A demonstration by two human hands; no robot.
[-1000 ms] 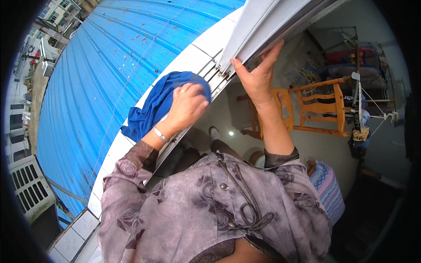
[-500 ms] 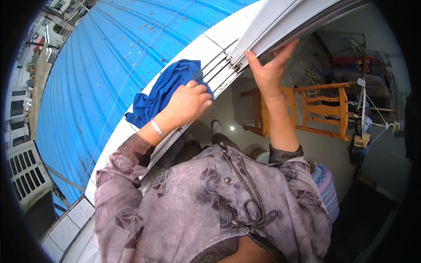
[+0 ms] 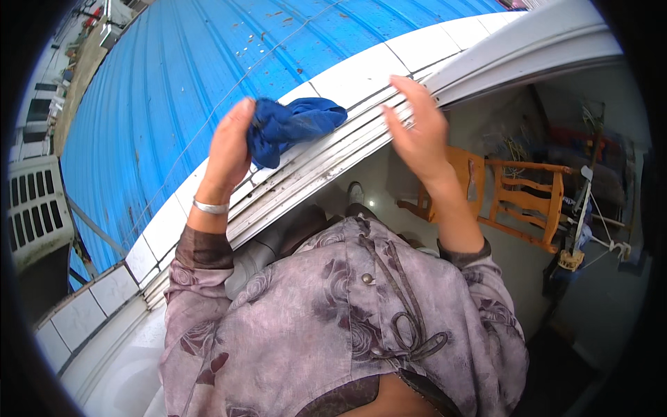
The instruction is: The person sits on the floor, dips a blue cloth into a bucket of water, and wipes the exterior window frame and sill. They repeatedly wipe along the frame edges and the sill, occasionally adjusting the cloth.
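My left hand (image 3: 231, 142) grips a crumpled blue cloth (image 3: 295, 125) by its left end, above the white tiled ledge (image 3: 361, 76). Dark smudges show on the cloth. Below it runs the white window track (image 3: 313, 158), with dirt specks in its grooves. My right hand (image 3: 420, 128) is raised over the track with thumb and fingers apart and holds nothing. It is near the end of the white sliding window frame (image 3: 514, 52), not gripping it.
Outside the ledge lies a blue corrugated metal roof (image 3: 174, 83) crossed by a thin wire. An outdoor air-conditioner unit (image 3: 38, 205) is at the far left. Indoors, a wooden chair (image 3: 524, 198) lies on the right, beside a stand with white cord (image 3: 611, 240).
My left hand has lifted the cloth off the track and moved left, turning upright. My right hand has let go of the window frame. The view has shifted slightly.
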